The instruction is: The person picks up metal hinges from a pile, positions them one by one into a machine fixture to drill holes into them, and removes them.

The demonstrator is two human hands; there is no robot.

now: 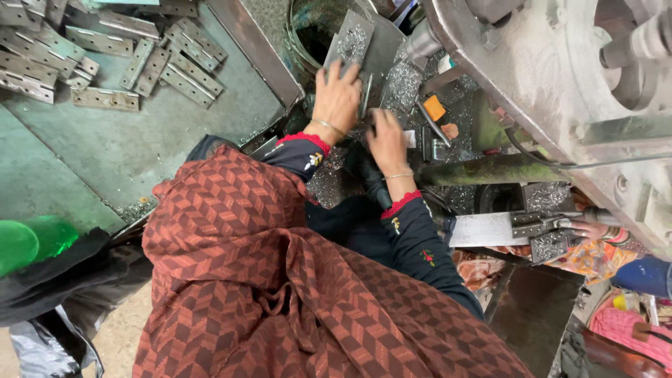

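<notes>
My left hand (pixel 338 94) lies with its fingers wrapped over a grey metal hinge plate (pixel 350 40) that stands tilted and is dusted with shiny metal shavings. My right hand (pixel 387 142) is just beside it, lower right, knuckles up, with its fingertips against the edge of a thin plate (pixel 367 94). What its fingers hold is hidden. Both wrists carry thin bangles, and the dark sleeves end in red cuffs. A brown patterned shawl (pixel 280 280) covers most of the lower view.
Several loose hinge plates (pixel 105 49) lie on a green-grey metal table at upper left. A dark round bin (pixel 315 28) sits behind my hands. A large grey machine (pixel 560 84) fills the upper right. Another person's hand (pixel 595 229) holds hinges at right.
</notes>
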